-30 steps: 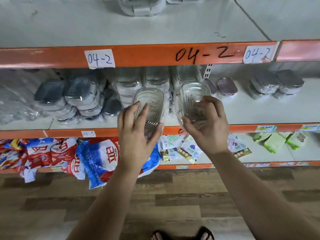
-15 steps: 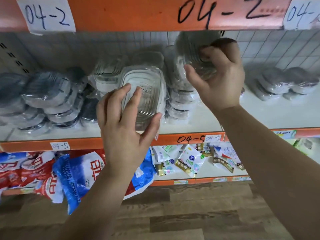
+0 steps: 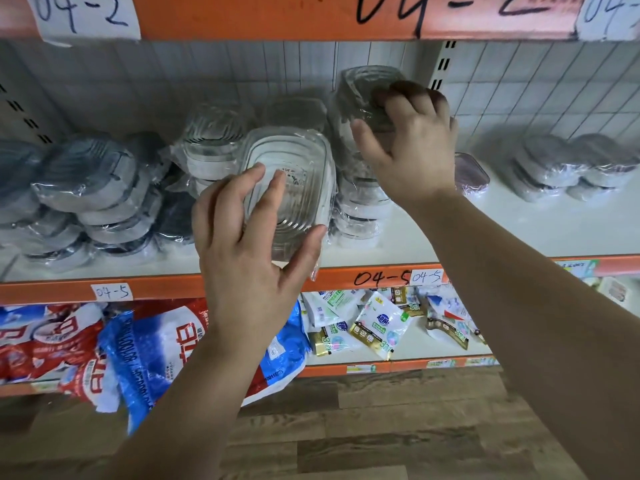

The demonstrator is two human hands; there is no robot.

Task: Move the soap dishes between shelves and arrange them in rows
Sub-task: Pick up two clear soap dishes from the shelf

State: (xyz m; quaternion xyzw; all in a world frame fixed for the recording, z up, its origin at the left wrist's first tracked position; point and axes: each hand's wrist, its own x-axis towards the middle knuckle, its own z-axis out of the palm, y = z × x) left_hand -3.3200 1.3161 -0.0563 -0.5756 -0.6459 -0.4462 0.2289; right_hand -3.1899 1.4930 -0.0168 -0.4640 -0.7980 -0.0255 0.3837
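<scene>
On the white metal shelf [image 3: 519,233], grey and clear plastic-wrapped soap dishes [image 3: 104,188] sit stacked. Of the two hands, the right hand [image 3: 412,157] grips a clear oval soap dish [image 3: 363,88] over the tall middle stack [image 3: 360,209]. The left hand [image 3: 242,258], nearer the shelf's front edge, clamps a second clear dish [image 3: 294,174], its long axis pointing inward.

Left hand [image 3: 242,251] grips a clear wrapped soap dish [image 3: 291,188] in front of the 04-5 shelf [image 3: 519,237]. Right hand [image 3: 412,150] holds a second dish [image 3: 363,95] atop the middle stack [image 3: 360,209]. Grey stacks [image 3: 90,195] left, detergent bags [image 3: 145,348] below.
</scene>
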